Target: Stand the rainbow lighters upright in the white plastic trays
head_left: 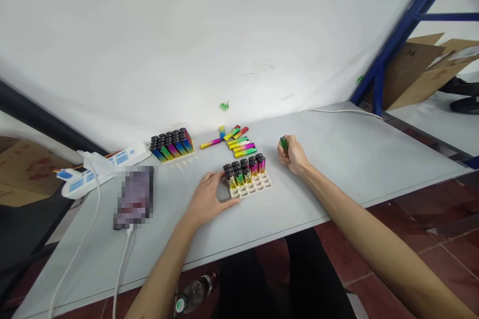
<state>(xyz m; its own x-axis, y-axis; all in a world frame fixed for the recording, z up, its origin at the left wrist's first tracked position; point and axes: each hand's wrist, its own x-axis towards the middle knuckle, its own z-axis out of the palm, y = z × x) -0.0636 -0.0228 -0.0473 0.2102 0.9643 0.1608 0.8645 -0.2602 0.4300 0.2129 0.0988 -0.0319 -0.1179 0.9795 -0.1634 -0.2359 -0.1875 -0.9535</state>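
Note:
My left hand (209, 197) grips the left end of a cream slotted tray (258, 188), thumb along the front and fingers behind. Lighters with black tops stand in its back rows; clear yellow (232, 182), green and pink bodies show, and the front slots are bare. To the right of the tray, my right hand (293, 153) is closed in a fist above the table. From it pokes the end of a shiny green lighter sleeve (284, 143); the rest is hidden by the fingers. Beyond the tray lie several loose metallic rainbow lighter sleeves (245, 149).
A second tray (178, 155) full of rainbow lighters stands at the back left. Farther left are a white power strip (129, 155) and a blurred phone (134, 197) with a white cable. A wall closes the table's back; a blue frame (379, 84) rises at right.

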